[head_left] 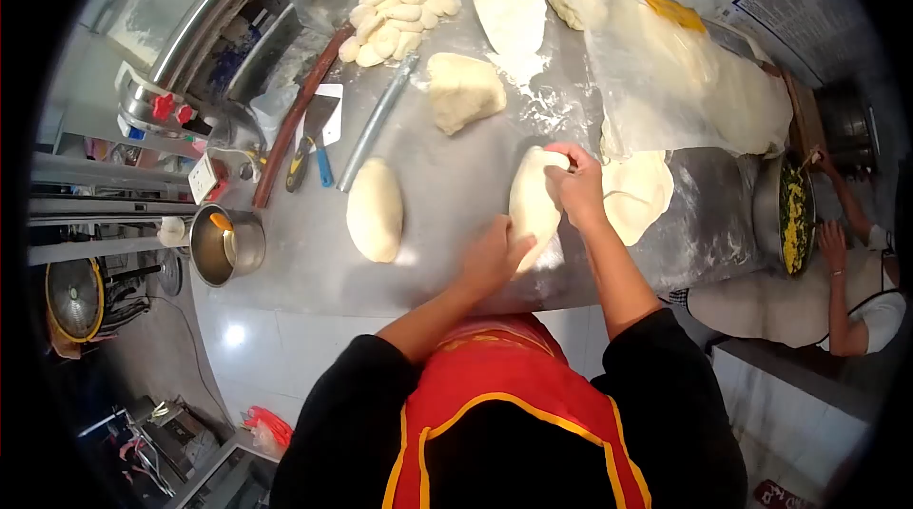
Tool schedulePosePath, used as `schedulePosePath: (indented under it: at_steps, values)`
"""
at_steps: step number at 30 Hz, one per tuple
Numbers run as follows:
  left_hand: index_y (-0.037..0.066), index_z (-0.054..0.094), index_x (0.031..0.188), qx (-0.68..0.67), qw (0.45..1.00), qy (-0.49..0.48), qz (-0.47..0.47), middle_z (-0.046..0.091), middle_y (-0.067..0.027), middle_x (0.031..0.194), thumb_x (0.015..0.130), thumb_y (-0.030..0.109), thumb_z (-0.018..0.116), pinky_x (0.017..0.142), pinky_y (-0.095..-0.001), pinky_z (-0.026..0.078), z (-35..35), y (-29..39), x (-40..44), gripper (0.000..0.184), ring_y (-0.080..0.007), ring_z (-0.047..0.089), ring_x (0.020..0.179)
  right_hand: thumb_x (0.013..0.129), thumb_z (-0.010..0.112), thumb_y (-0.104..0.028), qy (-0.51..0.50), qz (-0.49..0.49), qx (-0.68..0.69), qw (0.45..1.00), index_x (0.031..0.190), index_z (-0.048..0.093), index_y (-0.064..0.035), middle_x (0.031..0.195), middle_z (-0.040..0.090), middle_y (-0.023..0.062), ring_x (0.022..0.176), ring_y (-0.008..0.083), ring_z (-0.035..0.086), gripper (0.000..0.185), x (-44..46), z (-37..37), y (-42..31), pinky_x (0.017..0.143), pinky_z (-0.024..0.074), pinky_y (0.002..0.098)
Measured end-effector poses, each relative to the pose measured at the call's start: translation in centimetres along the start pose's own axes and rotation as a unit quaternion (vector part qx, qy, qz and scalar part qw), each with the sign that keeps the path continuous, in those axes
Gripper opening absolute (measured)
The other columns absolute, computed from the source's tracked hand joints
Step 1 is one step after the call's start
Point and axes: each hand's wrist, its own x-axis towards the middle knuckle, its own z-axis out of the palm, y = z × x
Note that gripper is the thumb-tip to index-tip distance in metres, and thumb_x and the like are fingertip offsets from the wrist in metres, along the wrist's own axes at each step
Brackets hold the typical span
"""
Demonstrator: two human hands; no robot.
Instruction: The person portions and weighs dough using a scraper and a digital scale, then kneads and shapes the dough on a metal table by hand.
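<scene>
Both my hands are on a long piece of dough [534,200] on the metal table. My right hand [578,187] grips its upper right end, fingers closed on it. At its lower left side my left hand [496,250] holds the near end between thumb and fingers. Left of them lies a smooth oval dough [374,211]. A flattened dough [635,195] rests just right of my right hand. Farther back sits a rough dough lump [464,92].
A metal rod [378,121], scraper [317,124] and dark red pole [302,109] lie left. Small dough pieces [399,19] are piled behind. A metal pot [226,244] stands left. Plastic-covered dough [685,71] lies back right. A co-worker [808,304] is beside a filling bowl [791,214].
</scene>
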Motion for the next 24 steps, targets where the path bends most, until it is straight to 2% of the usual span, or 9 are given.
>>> schedulePosePath:
  at_steps: [4, 7, 10, 12, 15, 18, 21, 23, 24]
  values:
    - [-0.002, 0.055, 0.112, -0.089, 0.988, 0.127, -0.019, 0.060, -0.0229, 0.111, 0.097, 0.036, 0.041, 0.090, -0.0428, 0.043, -2.6, -0.4, 3.9, 0.043, -0.0383, 0.056, 0.104, 0.072, 0.058, 0.006, -0.101, -0.292, -0.213, 0.927, 0.081, 0.060, -0.0071, 0.088, 0.059, 0.0060, 0.094, 0.0225, 0.054, 0.016, -3.3, 0.3, -0.2, 0.087, 0.0413, 0.0318]
    - [0.001, 0.054, 0.122, -0.192, 0.978, 0.060, 0.061, 0.061, -0.0135, 0.117, 0.100, 0.036, 0.034, 0.097, -0.0350, 0.039, -2.9, -2.8, 7.5, 0.046, -0.0259, 0.055, 0.108, 0.073, 0.055, 0.009, -0.134, -0.224, -0.166, 0.951, 0.080, 0.060, -0.0065, 0.089, 0.058, 0.0065, 0.097, 0.0236, 0.052, 0.018, -5.9, 0.1, 0.8, 0.089, 0.0396, 0.0315]
    - [0.003, 0.056, 0.123, -0.411, 0.897, -0.157, -0.037, 0.060, -0.0093, 0.116, 0.102, 0.041, 0.027, 0.099, -0.0326, 0.037, -2.0, -1.9, 8.0, 0.052, -0.0198, 0.054, 0.107, 0.076, 0.054, 0.010, -0.103, -0.141, -0.039, 0.984, 0.080, 0.059, -0.0061, 0.090, 0.056, 0.0020, 0.089, 0.0157, 0.052, 0.017, -5.5, 0.0, -0.6, 0.082, 0.0404, 0.0264]
    - [0.004, 0.057, 0.122, -0.422, 0.892, -0.144, -0.072, 0.060, -0.0089, 0.116, 0.102, 0.044, 0.023, 0.098, -0.0329, 0.037, -1.5, -0.5, 7.4, 0.057, -0.0182, 0.054, 0.105, 0.077, 0.052, 0.012, -0.052, 0.013, 0.088, 0.995, 0.082, 0.058, -0.0056, 0.089, 0.050, -0.0012, 0.084, 0.0084, 0.049, 0.019, -5.0, 0.4, -1.2, 0.075, 0.0395, 0.0220]
    - [0.001, 0.044, 0.132, -0.417, 0.895, -0.142, -0.070, 0.060, -0.0118, 0.107, 0.101, 0.047, 0.029, 0.084, -0.0317, 0.047, -2.8, 2.4, 4.1, 0.058, -0.0176, 0.059, 0.095, 0.078, 0.050, 0.012, -0.079, -0.040, 0.296, 0.951, 0.084, 0.055, -0.0041, 0.091, 0.056, 0.0026, 0.083, 0.0131, 0.056, 0.018, -4.5, 0.3, -2.1, 0.075, 0.0468, 0.0243]
    - [0.001, 0.022, 0.144, -0.389, 0.903, -0.175, -0.047, 0.058, -0.0141, 0.104, 0.099, 0.047, 0.038, 0.065, -0.0275, 0.052, -4.6, 4.2, 1.1, 0.066, -0.0181, 0.062, 0.082, 0.078, 0.044, 0.006, -0.083, 0.030, 0.382, 0.920, 0.092, 0.054, -0.0038, 0.100, 0.056, 0.0095, 0.092, 0.0206, 0.058, 0.019, -4.5, -0.3, -5.8, 0.081, 0.0511, 0.0333]
    - [0.002, 0.034, 0.140, -0.470, 0.863, -0.124, -0.139, 0.059, -0.0108, 0.104, 0.099, 0.046, 0.039, 0.068, -0.0308, 0.052, -5.9, 6.2, 0.1, 0.060, -0.0200, 0.061, 0.080, 0.084, 0.043, -0.006, -0.085, 0.103, 0.367, 0.921, 0.103, 0.057, 0.0004, 0.101, 0.060, 0.0127, 0.094, 0.0236, 0.060, 0.024, -0.4, -0.3, -5.7, 0.085, 0.0502, 0.0339]
    - [0.001, 0.046, 0.128, -0.402, 0.906, -0.090, -0.093, 0.060, -0.0131, 0.101, 0.099, 0.042, 0.039, 0.071, -0.0352, 0.051, -4.1, 2.5, 2.7, 0.051, -0.0237, 0.062, 0.079, 0.089, 0.040, -0.011, -0.127, 0.181, 0.333, 0.917, 0.106, 0.057, 0.0021, 0.097, 0.062, 0.0141, 0.092, 0.0237, 0.060, 0.028, 3.1, -0.2, -3.0, 0.085, 0.0494, 0.0325]
    - [0.000, 0.052, 0.122, -0.367, 0.925, -0.071, -0.072, 0.060, -0.0143, 0.099, 0.099, 0.041, 0.039, 0.072, -0.0374, 0.051, -3.5, 1.1, 3.9, 0.048, -0.0256, 0.062, 0.079, 0.095, 0.040, -0.025, -0.111, 0.208, 0.287, 0.929, 0.100, 0.060, 0.0009, 0.084, 0.063, 0.0123, 0.082, 0.0219, 0.061, 0.033, 3.8, 0.4, -2.1, 0.077, 0.0500, 0.0313]
